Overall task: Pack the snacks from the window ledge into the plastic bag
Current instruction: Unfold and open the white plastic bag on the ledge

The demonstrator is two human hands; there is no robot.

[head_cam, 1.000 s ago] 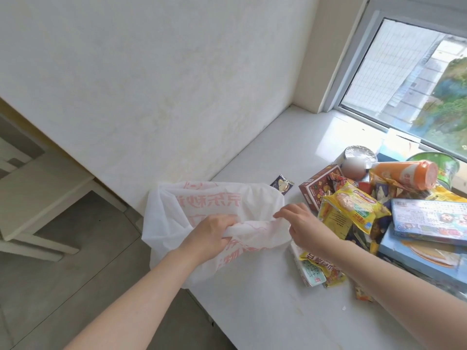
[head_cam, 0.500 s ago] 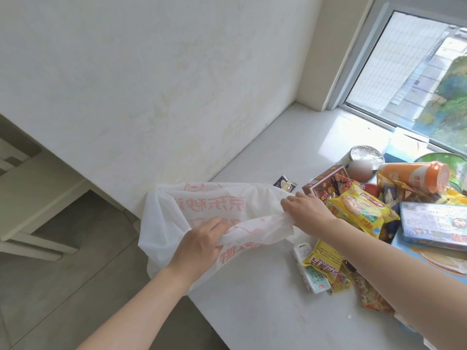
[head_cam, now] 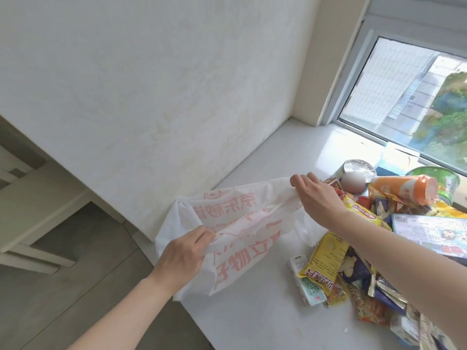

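The left hand (head_cam: 180, 256) pinched the white plastic bag (head_cam: 242, 251) at its seven o'clock and the right hand (head_cam: 316, 195) gripped it at one o'clock (red lettering showing). The bag lay on the window ledge (head_cam: 252, 322), with the snacks (head_cam: 326, 258) heaped at its three o'clock.

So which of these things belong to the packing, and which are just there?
Part of the job: plastic bag, gripped by left hand and right hand; snack pile on the ledge, including orange tube, yellow packet, pale blue box.
Just there: window, pale furniture on the left, grey floor.
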